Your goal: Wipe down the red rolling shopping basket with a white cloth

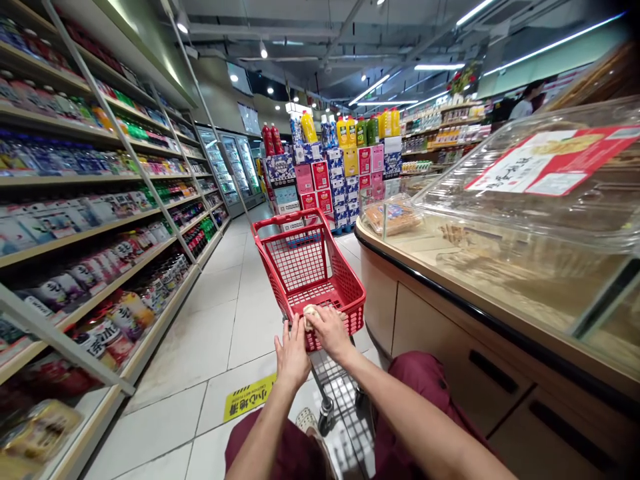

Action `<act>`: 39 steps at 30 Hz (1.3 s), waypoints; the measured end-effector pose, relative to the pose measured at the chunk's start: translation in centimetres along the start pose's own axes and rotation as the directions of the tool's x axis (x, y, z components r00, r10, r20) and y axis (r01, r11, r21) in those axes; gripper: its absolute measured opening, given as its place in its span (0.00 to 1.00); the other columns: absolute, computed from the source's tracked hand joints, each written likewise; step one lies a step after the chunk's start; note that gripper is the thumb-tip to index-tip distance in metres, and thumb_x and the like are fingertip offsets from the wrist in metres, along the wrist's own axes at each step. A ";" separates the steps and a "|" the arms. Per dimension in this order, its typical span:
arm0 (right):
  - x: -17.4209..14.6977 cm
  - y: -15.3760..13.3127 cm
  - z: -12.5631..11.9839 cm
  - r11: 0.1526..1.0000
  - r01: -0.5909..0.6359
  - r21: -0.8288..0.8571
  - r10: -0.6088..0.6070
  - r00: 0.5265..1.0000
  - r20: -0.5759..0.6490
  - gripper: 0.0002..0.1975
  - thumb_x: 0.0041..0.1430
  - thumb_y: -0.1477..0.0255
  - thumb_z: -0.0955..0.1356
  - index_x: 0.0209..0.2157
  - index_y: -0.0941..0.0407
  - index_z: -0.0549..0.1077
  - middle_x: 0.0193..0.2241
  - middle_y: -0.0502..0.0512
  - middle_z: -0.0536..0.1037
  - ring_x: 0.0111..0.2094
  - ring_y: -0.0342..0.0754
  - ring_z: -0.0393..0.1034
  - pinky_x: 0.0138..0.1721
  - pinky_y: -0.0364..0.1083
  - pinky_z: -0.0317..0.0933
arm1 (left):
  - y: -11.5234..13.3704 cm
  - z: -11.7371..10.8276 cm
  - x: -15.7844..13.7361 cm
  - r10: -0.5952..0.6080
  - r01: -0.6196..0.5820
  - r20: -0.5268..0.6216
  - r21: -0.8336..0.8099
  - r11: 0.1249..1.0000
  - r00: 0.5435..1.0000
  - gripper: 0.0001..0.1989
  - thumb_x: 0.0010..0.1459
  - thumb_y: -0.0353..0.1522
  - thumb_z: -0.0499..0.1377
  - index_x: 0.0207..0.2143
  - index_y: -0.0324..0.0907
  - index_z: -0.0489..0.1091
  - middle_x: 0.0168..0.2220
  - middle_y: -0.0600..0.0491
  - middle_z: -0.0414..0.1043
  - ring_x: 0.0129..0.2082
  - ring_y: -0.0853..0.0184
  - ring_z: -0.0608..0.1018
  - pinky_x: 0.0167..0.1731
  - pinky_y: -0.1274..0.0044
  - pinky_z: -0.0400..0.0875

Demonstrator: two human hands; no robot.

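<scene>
One right hand (327, 328) is clutching cloth (311, 317) against the cart (345, 277) at six o'clock, the unclenched left hand (293, 357) seemingly steadying it.

Both bare arms (400, 395) stretched forward, left hand (293, 355) loosely spread, right hand (329, 331) curled

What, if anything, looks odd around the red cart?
Nothing clearly stands out: the red cart stands upright, the right hand holds a pale cloth against it, and the yellow floor sign lies flat.
</scene>
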State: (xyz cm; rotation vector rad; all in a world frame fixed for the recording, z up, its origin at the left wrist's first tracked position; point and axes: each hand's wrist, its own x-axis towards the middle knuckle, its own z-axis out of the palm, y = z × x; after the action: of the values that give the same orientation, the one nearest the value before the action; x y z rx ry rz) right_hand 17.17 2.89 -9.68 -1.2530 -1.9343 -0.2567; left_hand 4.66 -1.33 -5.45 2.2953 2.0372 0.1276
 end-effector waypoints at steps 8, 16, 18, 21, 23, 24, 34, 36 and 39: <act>-1.4 4.0 -1.7 0.984 -0.175 0.009 0.174 0.970 -0.169 0.16 0.56 0.78 0.60 0.44 0.56 0.71 0.51 0.60 0.66 0.54 0.52 0.56 0.53 0.55 0.53 | 0.5 0.8 0.2 0.008 -0.011 -0.044 -0.064 0.998 0.999 0.44 0.41 0.18 0.46 0.61 0.44 0.37 0.64 0.56 0.32 0.63 0.62 0.37 0.59 0.57 0.40; -0.7 3.1 -0.4 0.990 -0.141 0.028 0.144 0.983 -0.117 0.13 0.57 0.75 0.60 0.42 0.54 0.72 0.49 0.59 0.69 0.54 0.52 0.57 0.54 0.57 0.50 | 0.2 0.3 0.0 0.030 -0.031 -0.026 -0.027 0.999 0.999 0.44 0.39 0.18 0.46 0.61 0.45 0.37 0.64 0.57 0.33 0.63 0.61 0.36 0.59 0.57 0.39; -1.0 5.7 -1.6 0.962 -0.271 -0.002 0.268 0.951 -0.155 0.15 0.57 0.77 0.59 0.42 0.56 0.71 0.51 0.60 0.67 0.55 0.54 0.54 0.53 0.59 0.49 | 0.3 0.5 0.0 0.035 -0.037 -0.038 -0.042 0.998 0.999 0.44 0.40 0.18 0.46 0.61 0.44 0.38 0.64 0.57 0.33 0.63 0.61 0.37 0.58 0.56 0.39; -1.1 6.0 -1.8 0.957 -0.291 -0.021 0.283 0.945 -0.165 0.18 0.57 0.78 0.57 0.46 0.56 0.69 0.52 0.60 0.66 0.55 0.53 0.55 0.53 0.56 0.50 | 0.6 0.8 0.1 0.027 -0.030 -0.050 -0.068 0.997 0.998 0.43 0.41 0.18 0.46 0.61 0.42 0.37 0.64 0.55 0.31 0.63 0.61 0.37 0.58 0.57 0.39; -1.0 3.6 -0.9 0.987 -0.161 -0.013 0.159 0.981 -0.115 0.19 0.57 0.78 0.58 0.50 0.55 0.67 0.52 0.59 0.67 0.54 0.51 0.57 0.54 0.53 0.50 | 0.6 0.8 0.2 0.018 -0.021 -0.041 -0.073 0.997 0.999 0.43 0.40 0.19 0.46 0.61 0.42 0.37 0.64 0.55 0.31 0.63 0.61 0.37 0.58 0.57 0.40; -0.8 2.2 -0.3 0.995 -0.099 -0.002 0.099 0.991 -0.089 0.20 0.57 0.78 0.58 0.51 0.55 0.66 0.52 0.58 0.67 0.54 0.50 0.57 0.54 0.52 0.50 | 0.6 0.8 0.2 0.015 -0.017 -0.033 -0.068 0.998 0.999 0.44 0.40 0.19 0.47 0.61 0.42 0.37 0.64 0.55 0.31 0.63 0.61 0.37 0.58 0.57 0.41; -1.0 7.0 -2.5 0.954 -0.300 0.024 0.301 0.944 -0.135 0.19 0.56 0.79 0.57 0.47 0.55 0.69 0.50 0.60 0.68 0.54 0.52 0.57 0.52 0.56 0.52 | 0.5 0.8 0.2 0.030 -0.032 -0.047 -0.041 0.999 0.998 0.44 0.40 0.18 0.47 0.61 0.44 0.37 0.64 0.55 0.32 0.63 0.61 0.37 0.59 0.58 0.40; -0.8 5.4 -2.1 0.971 -0.237 0.040 0.240 0.963 -0.120 0.18 0.56 0.79 0.58 0.47 0.54 0.69 0.49 0.59 0.69 0.52 0.51 0.60 0.51 0.53 0.54 | 0.6 0.9 0.3 0.020 -0.023 -0.054 -0.056 0.998 0.998 0.44 0.40 0.19 0.47 0.61 0.43 0.37 0.64 0.55 0.31 0.63 0.61 0.37 0.59 0.57 0.40; -0.3 1.3 -0.4 0.997 -0.055 0.061 0.058 0.997 -0.056 0.17 0.56 0.78 0.60 0.45 0.52 0.70 0.50 0.57 0.69 0.51 0.49 0.61 0.51 0.52 0.54 | 0.5 0.7 0.2 0.017 -0.018 -0.033 -0.044 0.999 0.999 0.44 0.40 0.19 0.47 0.61 0.43 0.38 0.64 0.55 0.31 0.63 0.61 0.37 0.58 0.57 0.41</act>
State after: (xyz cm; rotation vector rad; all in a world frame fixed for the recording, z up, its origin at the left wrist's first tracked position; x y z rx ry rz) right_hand 18.51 3.08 -9.88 -1.2463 -1.8418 -0.2026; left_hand 5.27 -1.18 -6.12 2.2998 2.0085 0.2103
